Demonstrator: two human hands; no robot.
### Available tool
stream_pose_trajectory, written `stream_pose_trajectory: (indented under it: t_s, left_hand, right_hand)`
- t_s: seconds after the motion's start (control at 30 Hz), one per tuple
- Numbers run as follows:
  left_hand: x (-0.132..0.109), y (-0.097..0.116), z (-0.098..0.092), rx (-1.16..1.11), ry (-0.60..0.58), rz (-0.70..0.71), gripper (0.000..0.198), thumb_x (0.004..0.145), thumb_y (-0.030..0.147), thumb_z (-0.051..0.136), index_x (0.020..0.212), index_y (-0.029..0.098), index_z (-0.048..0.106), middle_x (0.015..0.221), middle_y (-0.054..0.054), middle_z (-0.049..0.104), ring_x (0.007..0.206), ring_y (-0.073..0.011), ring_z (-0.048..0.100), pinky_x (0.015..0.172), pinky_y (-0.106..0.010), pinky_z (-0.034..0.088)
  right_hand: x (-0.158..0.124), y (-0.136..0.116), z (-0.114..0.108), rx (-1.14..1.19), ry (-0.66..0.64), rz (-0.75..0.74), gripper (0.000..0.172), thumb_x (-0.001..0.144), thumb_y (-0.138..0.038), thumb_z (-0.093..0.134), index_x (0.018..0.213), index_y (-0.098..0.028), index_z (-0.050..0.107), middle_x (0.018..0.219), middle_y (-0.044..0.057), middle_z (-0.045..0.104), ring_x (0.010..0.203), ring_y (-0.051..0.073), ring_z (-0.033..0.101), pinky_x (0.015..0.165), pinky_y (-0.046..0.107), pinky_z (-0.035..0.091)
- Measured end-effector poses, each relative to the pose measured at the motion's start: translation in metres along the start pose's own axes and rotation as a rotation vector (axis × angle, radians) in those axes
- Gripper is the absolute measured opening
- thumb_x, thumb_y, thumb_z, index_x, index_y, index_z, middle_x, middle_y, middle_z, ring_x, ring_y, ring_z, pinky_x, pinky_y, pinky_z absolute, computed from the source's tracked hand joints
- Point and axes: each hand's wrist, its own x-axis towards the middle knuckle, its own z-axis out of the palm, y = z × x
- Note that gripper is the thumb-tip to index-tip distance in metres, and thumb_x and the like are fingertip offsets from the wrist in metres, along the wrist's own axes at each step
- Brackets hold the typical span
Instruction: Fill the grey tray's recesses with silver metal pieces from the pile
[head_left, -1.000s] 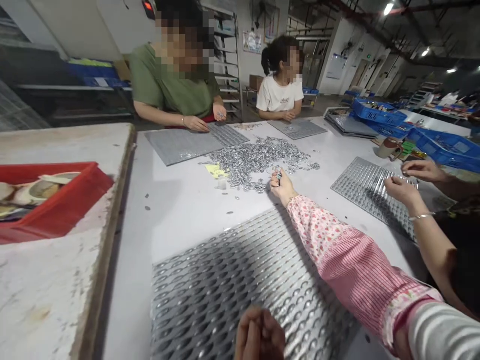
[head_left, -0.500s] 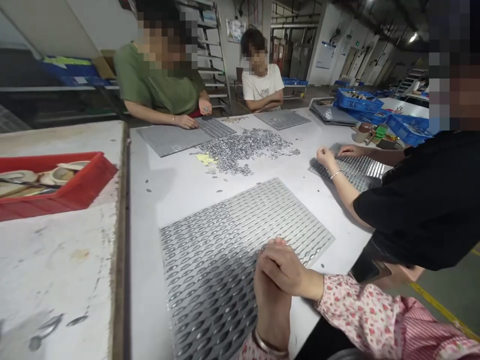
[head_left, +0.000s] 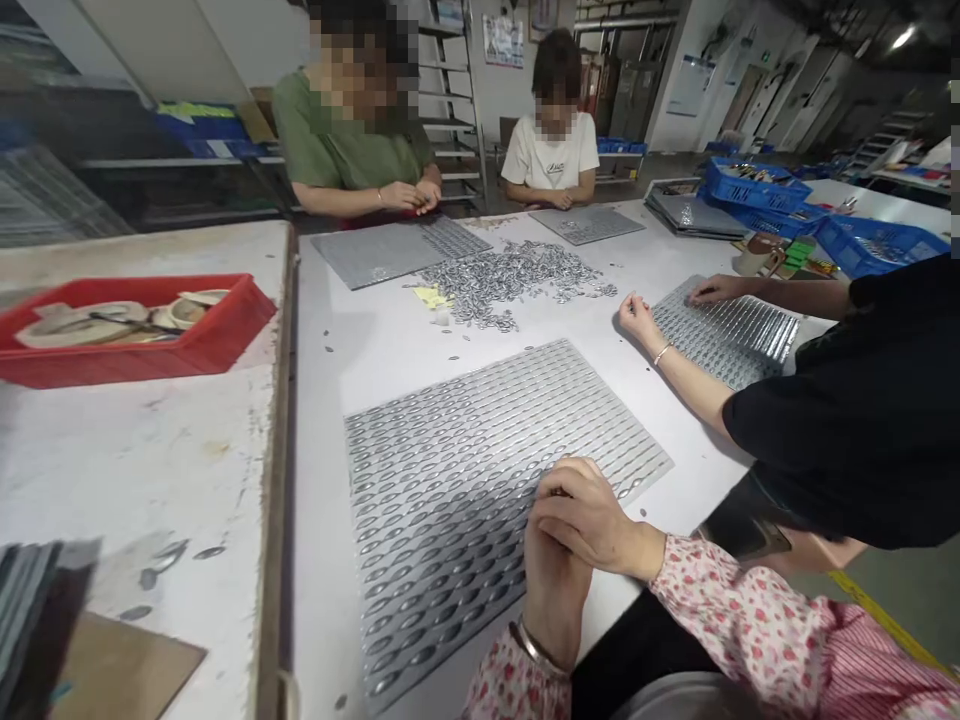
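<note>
My right hand (head_left: 589, 522) is closed, its bent fingers lying over my left hand (head_left: 553, 585), near the front edge of a grey sheet (head_left: 517, 420). Whatever may be inside the fingers is hidden. Most of my left hand's fingers are covered by the right, so their pose does not show. Rows of pointed-oval silver pieces cover the sheet, large and dark on the near left, finer towards the right. Beyond it lies a heap of loose silver oval pieces (head_left: 510, 280), with a yellow scrap (head_left: 433, 297) beside it.
Co-workers sit across the table at other grey sheets (head_left: 367, 255); one in a black sleeve (head_left: 862, 370) works close on my right. A red tray (head_left: 225, 340) stands on the left table. Blue baskets (head_left: 757, 185) and a mug (head_left: 757, 255) are at the back right.
The view has swung left, so the scene sits further right. My hands stay together over the sheet's near edge. The green-shirted co-worker's hands have come together; the black-sleeved co-worker's sheet now lies flatter.
</note>
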Motion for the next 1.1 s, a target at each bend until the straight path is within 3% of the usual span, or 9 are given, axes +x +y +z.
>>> stream_pose_trajectory:
  t_s: [0.1,0.23,0.33,0.43,0.5,0.6,0.7,0.93,1.1]
  left_hand:
    - [-0.003,0.013,0.009,-0.054,0.034,-0.015,0.017,0.093,0.025,0.051,0.104,0.017,0.061,0.092,-0.004,0.064,0.072,-0.0115,0.062,0.061,-0.025,0.055]
    - [-0.009,0.052,0.02,-0.122,0.044,0.0,0.022,0.097,0.015,0.037,0.095,0.012,0.059,0.074,-0.002,0.058,0.058,-0.0056,0.057,0.049,-0.013,0.048]
    - [-0.015,0.083,0.021,-0.162,0.02,0.074,0.026,0.099,0.02,0.035,0.087,0.013,0.056,0.064,0.003,0.05,0.044,-0.0031,0.044,0.035,-0.011,0.034]
    - [-0.02,0.1,0.017,-0.194,0.001,0.093,0.028,0.099,0.021,0.033,0.081,0.014,0.053,0.061,0.004,0.045,0.042,-0.0032,0.04,0.033,-0.012,0.031]
    - [-0.022,0.103,0.015,-0.209,-0.013,0.073,0.028,0.099,0.022,0.032,0.081,0.014,0.052,0.062,0.004,0.045,0.042,-0.0036,0.041,0.033,-0.013,0.031]
    - [-0.021,0.099,0.014,-0.275,-0.006,0.004,0.029,0.1,0.022,0.03,0.083,0.014,0.052,0.063,0.003,0.045,0.042,-0.0035,0.041,0.033,-0.012,0.031]
    - [-0.019,0.097,0.013,-0.364,0.004,-0.059,0.029,0.1,0.021,0.028,0.084,0.014,0.051,0.065,0.002,0.047,0.043,-0.0033,0.041,0.033,-0.011,0.031]
    - [-0.019,0.106,0.011,-0.438,0.008,-0.018,0.027,0.099,0.02,0.029,0.086,0.013,0.051,0.067,0.001,0.047,0.044,-0.0042,0.042,0.033,-0.011,0.032]
    - [-0.019,0.107,0.011,-0.426,0.018,-0.015,0.027,0.099,0.02,0.03,0.085,0.013,0.052,0.066,0.001,0.047,0.044,-0.0042,0.042,0.033,-0.011,0.031]
  right_hand:
    - [0.009,-0.001,0.0,0.143,0.062,0.029,0.034,0.098,-0.041,0.04,0.096,-0.023,0.069,0.088,0.006,0.063,0.09,0.019,0.054,0.081,0.038,0.043]
    - [0.028,0.011,-0.005,0.402,0.249,0.397,0.029,0.095,-0.04,0.05,0.093,-0.019,0.069,0.076,0.004,0.062,0.071,0.014,0.055,0.066,0.028,0.046]
    - [0.039,0.036,-0.001,0.568,0.111,0.636,0.03,0.083,-0.045,0.065,0.085,-0.016,0.066,0.06,-0.003,0.055,0.053,0.008,0.046,0.051,0.021,0.036]
    - [0.044,0.057,0.01,0.628,-0.086,0.709,0.033,0.076,-0.046,0.071,0.075,-0.014,0.062,0.05,-0.007,0.046,0.045,0.005,0.035,0.044,0.019,0.025]
    - [0.045,0.065,0.017,0.624,-0.134,0.711,0.033,0.077,-0.047,0.069,0.075,-0.014,0.061,0.051,-0.007,0.049,0.045,0.005,0.036,0.044,0.018,0.026]
    - [0.047,0.068,0.022,0.643,-0.22,0.682,0.034,0.08,-0.048,0.066,0.082,-0.014,0.064,0.066,0.0,0.064,0.055,0.008,0.051,0.053,0.02,0.038]
    - [0.049,0.069,0.022,0.528,-0.324,0.607,0.031,0.083,-0.045,0.064,0.09,-0.014,0.068,0.08,0.004,0.07,0.067,0.012,0.059,0.062,0.023,0.044]
    - [0.056,0.072,0.027,0.126,-0.419,0.258,0.023,0.09,-0.036,0.059,0.084,-0.017,0.07,0.077,0.003,0.068,0.076,0.014,0.058,0.076,0.026,0.042]
    - [0.056,0.072,0.034,-0.018,-0.418,0.315,0.025,0.085,-0.041,0.066,0.075,-0.019,0.069,0.073,0.001,0.066,0.077,0.014,0.052,0.08,0.028,0.036]
